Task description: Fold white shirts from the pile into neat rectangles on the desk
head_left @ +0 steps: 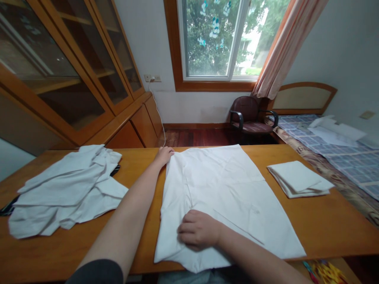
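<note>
A white garment (219,177) lies spread on the wooden table in front of me, with seams and what looks like a pocket on its near right part. My left hand (164,155) reaches to its far left corner, fingers closed on the edge of the fabric. Nearer to me, my right hand (199,229) rests on the lower left part of the garment with its fingers curled into the cloth. Small wrinkles run through the fabric between the hands. The right fingertips are partly hidden against the cloth.
A loose heap of white clothes (65,189) lies at the table's left. A folded white cloth (299,177) sits on the right. Beyond the table (319,221) are a glass-door cabinet (89,75), an office chair (250,114) and a bed (349,154). Colourful items (328,272) show below the near right edge.
</note>
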A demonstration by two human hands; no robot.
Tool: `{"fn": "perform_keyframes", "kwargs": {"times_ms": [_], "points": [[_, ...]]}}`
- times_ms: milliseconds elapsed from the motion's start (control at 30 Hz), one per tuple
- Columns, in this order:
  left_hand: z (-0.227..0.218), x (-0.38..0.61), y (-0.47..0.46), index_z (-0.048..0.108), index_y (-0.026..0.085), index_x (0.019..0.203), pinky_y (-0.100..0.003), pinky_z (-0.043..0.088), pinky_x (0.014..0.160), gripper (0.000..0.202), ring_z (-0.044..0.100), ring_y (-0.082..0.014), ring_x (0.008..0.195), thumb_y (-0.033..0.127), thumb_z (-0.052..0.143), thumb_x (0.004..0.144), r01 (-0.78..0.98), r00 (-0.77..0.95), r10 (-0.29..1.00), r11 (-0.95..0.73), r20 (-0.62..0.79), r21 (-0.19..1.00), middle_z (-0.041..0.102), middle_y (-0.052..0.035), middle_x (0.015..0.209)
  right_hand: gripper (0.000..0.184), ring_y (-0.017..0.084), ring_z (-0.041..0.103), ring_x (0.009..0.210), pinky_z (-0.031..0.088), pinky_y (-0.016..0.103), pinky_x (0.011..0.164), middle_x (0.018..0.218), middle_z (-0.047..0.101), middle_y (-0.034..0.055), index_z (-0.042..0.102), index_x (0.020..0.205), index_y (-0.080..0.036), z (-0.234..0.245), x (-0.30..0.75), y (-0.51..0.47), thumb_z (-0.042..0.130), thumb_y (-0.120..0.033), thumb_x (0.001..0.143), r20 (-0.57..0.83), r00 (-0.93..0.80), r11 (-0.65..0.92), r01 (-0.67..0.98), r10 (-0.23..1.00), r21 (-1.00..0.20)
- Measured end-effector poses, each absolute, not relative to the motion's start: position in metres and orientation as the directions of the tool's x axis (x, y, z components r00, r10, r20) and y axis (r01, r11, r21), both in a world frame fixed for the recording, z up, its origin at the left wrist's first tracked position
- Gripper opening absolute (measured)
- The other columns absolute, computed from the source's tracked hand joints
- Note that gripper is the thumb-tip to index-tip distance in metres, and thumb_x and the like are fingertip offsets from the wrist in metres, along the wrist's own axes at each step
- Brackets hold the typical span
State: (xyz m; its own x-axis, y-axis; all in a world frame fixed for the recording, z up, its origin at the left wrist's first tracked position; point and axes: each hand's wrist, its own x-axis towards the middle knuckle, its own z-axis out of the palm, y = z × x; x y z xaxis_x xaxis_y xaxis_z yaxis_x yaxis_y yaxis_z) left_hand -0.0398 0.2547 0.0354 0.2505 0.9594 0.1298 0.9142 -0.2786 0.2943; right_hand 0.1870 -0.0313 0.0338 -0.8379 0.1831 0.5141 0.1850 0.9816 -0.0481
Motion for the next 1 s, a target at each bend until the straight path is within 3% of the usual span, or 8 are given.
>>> {"fn": "perform_keyframes", "kwargs": {"times_ms": [200, 333, 433, 533, 700, 1000], "points": [[0.047, -0.026, 0.246, 0.076, 0.025, 0.098, -0.041, 0.044, 0.104, 0.026, 0.054, -0.0266, 0.108, 0.026, 0.051, 0.092, 0.888, 0.296, 0.932, -0.349, 0.208, 0.301, 0.072, -0.0055, 0.106, 0.012, 0.016, 0.052, 0.073, 0.037, 0.032, 0.063, 0.079, 0.062, 0.0014, 0.059, 0.083, -0.023, 0.037, 0.184, -0.032, 0.06, -0.029, 0.093, 0.478, -0.87, 0.991, 0.135, 0.118, 0.002], [0.055, -0.013, 0.221, 0.074, 0.025, 0.109, -0.043, 0.039, 0.112, 0.029, 0.049, -0.0261, 0.122, 0.027, 0.048, 0.096, 0.851, 0.363, 0.881, -0.446, 0.303, 0.277, 0.066, -0.0062, 0.123, 0.012, 0.016, 0.053, 0.074, 0.037, 0.032, 0.062, 0.079, 0.063, 0.0011, 0.063, 0.087, -0.022, 0.037, 0.184, -0.032, 0.058, -0.03, 0.095, 0.492, -0.865, 0.993, 0.12, 0.098, 0.012], [0.052, -0.003, 0.197, 0.072, 0.024, 0.115, -0.046, 0.029, 0.121, 0.034, 0.049, -0.0243, 0.129, 0.031, 0.043, 0.099, 0.775, 0.511, 0.785, -0.597, 0.35, 0.208, 0.063, -0.0059, 0.132, 0.012, 0.015, 0.053, 0.073, 0.036, 0.032, 0.061, 0.08, 0.064, 0.001, 0.066, 0.089, -0.022, 0.036, 0.184, -0.031, 0.059, -0.03, 0.095, 0.502, -0.86, 0.993, 0.119, 0.096, 0.015], [0.04, 0.005, 0.177, 0.065, 0.022, 0.129, -0.049, 0.02, 0.125, 0.04, 0.043, -0.0248, 0.14, 0.035, 0.039, 0.101, 0.767, 0.578, 0.777, -0.622, 0.25, 0.159, 0.057, -0.0072, 0.145, 0.012, 0.014, 0.054, 0.073, 0.037, 0.031, 0.062, 0.081, 0.065, 0.0008, 0.067, 0.092, -0.022, 0.035, 0.184, -0.031, 0.059, -0.031, 0.095, 0.506, -0.859, 0.994, 0.104, 0.078, 0.023], [0.015, 0.009, 0.173, 0.042, 0.017, 0.151, -0.05, 0.02, 0.124, 0.056, 0.024, -0.0262, 0.153, 0.044, 0.032, 0.103, 0.839, 0.511, 0.859, -0.509, 0.045, 0.191, 0.03, -0.0112, 0.163, 0.01, 0.013, 0.055, 0.074, 0.037, 0.031, 0.063, 0.083, 0.065, 0.0004, 0.068, 0.093, -0.023, 0.034, 0.183, -0.03, 0.061, -0.032, 0.095, 0.513, -0.859, 0.998, 0.032, -0.002, 0.059], [0.013, 0.005, 0.209, 0.038, 0.018, 0.153, -0.05, 0.016, 0.125, 0.056, 0.02, -0.0248, 0.154, 0.043, 0.029, 0.104, 0.85, 0.496, 0.867, -0.497, 0.051, 0.178, 0.027, -0.0112, 0.164, 0.017, 0.015, 0.055, 0.077, 0.038, 0.033, 0.065, 0.084, 0.064, 0.0018, 0.069, 0.095, -0.024, 0.028, 0.182, -0.029, 0.059, -0.036, 0.093, 0.471, -0.881, 0.999, -0.023, -0.037, 0.034]]}}
